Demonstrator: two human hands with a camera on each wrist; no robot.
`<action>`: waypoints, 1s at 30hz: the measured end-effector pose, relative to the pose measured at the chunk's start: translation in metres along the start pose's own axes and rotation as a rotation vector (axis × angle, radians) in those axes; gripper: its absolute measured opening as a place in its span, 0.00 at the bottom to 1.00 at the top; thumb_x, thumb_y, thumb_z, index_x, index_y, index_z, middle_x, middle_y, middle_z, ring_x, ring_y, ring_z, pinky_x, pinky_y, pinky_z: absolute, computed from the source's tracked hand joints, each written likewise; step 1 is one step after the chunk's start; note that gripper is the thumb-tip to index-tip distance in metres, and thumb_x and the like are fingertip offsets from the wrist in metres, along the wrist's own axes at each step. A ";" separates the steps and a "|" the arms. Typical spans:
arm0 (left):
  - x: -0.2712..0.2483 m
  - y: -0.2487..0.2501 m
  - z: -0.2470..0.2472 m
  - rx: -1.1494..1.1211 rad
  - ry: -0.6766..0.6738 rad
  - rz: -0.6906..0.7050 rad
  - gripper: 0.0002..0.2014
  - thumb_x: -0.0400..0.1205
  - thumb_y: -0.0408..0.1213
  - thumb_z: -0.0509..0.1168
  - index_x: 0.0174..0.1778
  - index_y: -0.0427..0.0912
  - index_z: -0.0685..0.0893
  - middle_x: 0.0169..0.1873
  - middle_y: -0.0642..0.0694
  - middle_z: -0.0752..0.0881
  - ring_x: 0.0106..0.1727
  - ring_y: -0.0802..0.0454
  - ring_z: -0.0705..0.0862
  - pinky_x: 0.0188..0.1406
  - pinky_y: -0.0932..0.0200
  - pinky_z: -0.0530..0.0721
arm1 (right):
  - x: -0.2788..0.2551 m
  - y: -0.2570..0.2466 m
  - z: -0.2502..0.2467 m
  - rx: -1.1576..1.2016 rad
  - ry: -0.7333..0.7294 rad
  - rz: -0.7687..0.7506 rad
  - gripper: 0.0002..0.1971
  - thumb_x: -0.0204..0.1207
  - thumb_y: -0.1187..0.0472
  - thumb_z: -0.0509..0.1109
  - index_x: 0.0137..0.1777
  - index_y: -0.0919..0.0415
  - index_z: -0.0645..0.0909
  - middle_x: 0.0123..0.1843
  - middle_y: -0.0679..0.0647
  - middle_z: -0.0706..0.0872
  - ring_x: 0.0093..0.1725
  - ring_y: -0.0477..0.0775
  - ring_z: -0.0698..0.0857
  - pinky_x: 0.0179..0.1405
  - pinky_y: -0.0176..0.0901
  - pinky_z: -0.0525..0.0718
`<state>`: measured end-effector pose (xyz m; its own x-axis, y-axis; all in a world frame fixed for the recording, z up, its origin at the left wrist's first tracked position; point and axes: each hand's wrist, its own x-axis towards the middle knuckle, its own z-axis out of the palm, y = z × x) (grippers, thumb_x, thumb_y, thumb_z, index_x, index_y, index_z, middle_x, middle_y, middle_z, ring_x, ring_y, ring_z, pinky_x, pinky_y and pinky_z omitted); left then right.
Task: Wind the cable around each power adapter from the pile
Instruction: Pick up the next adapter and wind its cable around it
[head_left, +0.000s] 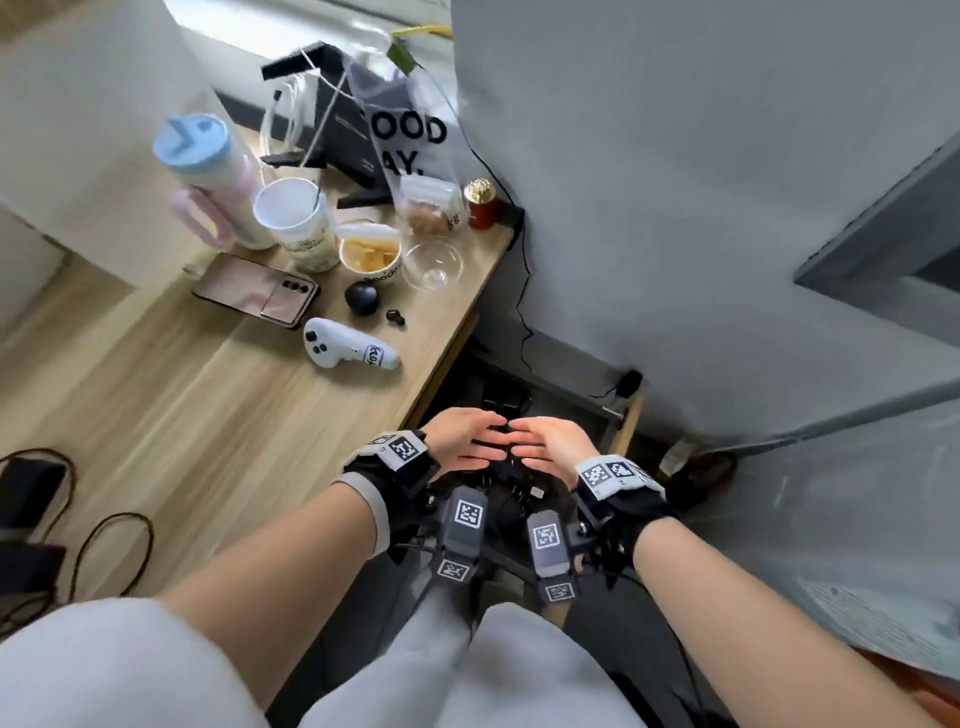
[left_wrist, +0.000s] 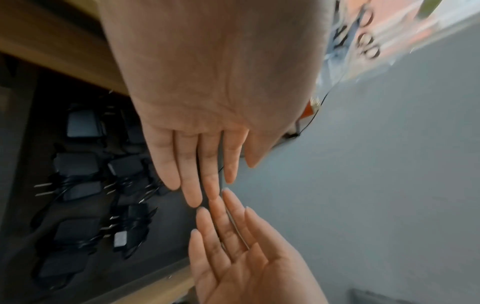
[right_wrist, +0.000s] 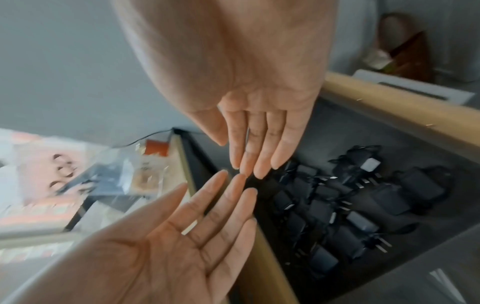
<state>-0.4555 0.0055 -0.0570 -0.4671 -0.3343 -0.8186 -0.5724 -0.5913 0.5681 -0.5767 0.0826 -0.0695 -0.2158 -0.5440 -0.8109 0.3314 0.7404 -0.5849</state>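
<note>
Empty-handed above the drawer (right_wrist: 389, 102), with its pile of black power adapters (right_wrist: 337, 205) waiting below.

Your left hand (head_left: 467, 439) and right hand (head_left: 553, 441) hover flat, fingers straight and holding nothing, fingertips almost meeting over the drawer that stands open just off the end of the wooden counter (head_left: 234, 374). The adapters lie packed close on the drawer floor, prongs (right_wrist: 381, 246) jutting and cables (right_wrist: 345, 160) tangled across neighbours. Lift one carelessly and a snagged cable will likely drag others up with it; a loose grip on the smooth body could drop it back into the drawer.
</note>
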 end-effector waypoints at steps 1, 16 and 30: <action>-0.012 0.002 -0.010 -0.024 0.034 0.027 0.12 0.86 0.41 0.56 0.62 0.43 0.78 0.60 0.40 0.84 0.54 0.46 0.83 0.53 0.59 0.80 | -0.003 -0.010 0.011 -0.035 -0.028 -0.019 0.17 0.84 0.61 0.57 0.67 0.64 0.78 0.66 0.62 0.83 0.55 0.53 0.81 0.47 0.34 0.79; -0.175 -0.113 -0.199 -0.623 0.705 0.136 0.16 0.88 0.36 0.51 0.68 0.36 0.75 0.44 0.43 0.82 0.38 0.52 0.81 0.39 0.63 0.76 | -0.032 -0.048 0.273 -0.520 -0.470 -0.094 0.17 0.83 0.66 0.56 0.68 0.73 0.76 0.46 0.56 0.83 0.36 0.48 0.79 0.37 0.35 0.74; -0.255 -0.237 -0.313 -0.829 0.851 0.001 0.17 0.87 0.36 0.55 0.70 0.34 0.75 0.62 0.36 0.82 0.40 0.50 0.82 0.41 0.62 0.78 | -0.042 -0.004 0.460 -0.770 -0.551 -0.058 0.12 0.83 0.67 0.57 0.57 0.69 0.81 0.35 0.54 0.78 0.31 0.49 0.76 0.32 0.36 0.70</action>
<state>0.0100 0.0015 -0.0091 0.3101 -0.5302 -0.7891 0.1845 -0.7807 0.5970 -0.1469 -0.0795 -0.0240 0.3158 -0.5524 -0.7714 -0.4055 0.6564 -0.6361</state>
